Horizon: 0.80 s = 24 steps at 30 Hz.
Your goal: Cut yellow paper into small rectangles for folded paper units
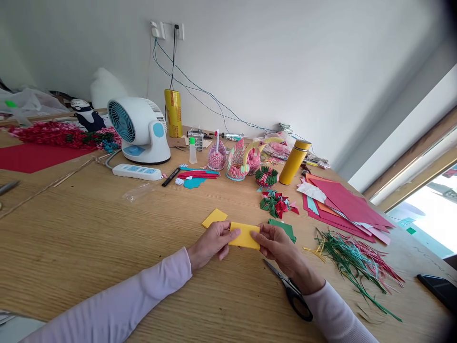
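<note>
Between my two hands is a folded piece of yellow paper (244,236), held above the wooden table. My left hand (213,240) pinches its left end, thumb on top. At the right end, my right hand (278,241) grips it the same way. Just behind my left hand lie more yellow paper pieces (214,217). Green paper pieces (283,229) rest behind my right hand, which partly hides them. A pair of black-handled scissors (291,288) lies under my right wrist, blades pointing away to the left.
Green and red folded paper pieces (276,204) lie farther back, near a yellow bottle (295,162) and paper swans (237,164). Paper strips (352,257) and red sheets (342,202) spread to the right. A white fan (143,131) stands back left, behind a power strip (137,172).
</note>
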Available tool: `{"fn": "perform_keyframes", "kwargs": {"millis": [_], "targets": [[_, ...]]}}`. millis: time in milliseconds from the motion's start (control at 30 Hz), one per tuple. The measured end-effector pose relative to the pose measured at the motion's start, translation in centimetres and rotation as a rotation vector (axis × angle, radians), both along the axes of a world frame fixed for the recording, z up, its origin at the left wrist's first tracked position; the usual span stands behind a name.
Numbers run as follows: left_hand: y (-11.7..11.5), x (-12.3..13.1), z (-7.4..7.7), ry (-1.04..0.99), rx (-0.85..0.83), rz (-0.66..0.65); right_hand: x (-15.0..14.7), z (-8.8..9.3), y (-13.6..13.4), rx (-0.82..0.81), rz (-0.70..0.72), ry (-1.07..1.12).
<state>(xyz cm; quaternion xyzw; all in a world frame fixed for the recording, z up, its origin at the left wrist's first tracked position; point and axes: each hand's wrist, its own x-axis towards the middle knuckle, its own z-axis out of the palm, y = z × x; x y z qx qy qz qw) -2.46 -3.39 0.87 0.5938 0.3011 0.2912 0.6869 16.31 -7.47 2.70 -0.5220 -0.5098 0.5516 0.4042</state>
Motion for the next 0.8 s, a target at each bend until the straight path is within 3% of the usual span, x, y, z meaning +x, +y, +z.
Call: {"fn": "perform_keyframes", "kwargs": {"millis": [167, 367, 667, 800], "targets": [[-0.01, -0.03, 0.09, -0.004, -0.065, -0.013, -0.11, -0.44, -0.11, 0.008, -0.004, 0.003], [-0.05, 0.17, -0.13, -0.013, -0.03, -0.03, 0.19, -0.32, -0.07, 0.036, 0.015, -0.068], [-0.52, 0.34, -0.02, -0.054, -0.035, -0.017, 0.21, -1.01, 0.24, 0.25, -0.108, -0.242], [-0.54, 0.25, 0.01, -0.036, 0.003, 0.08, 0.77, -0.86, 0.19, 0.289, -0.094, -0.299]]}}
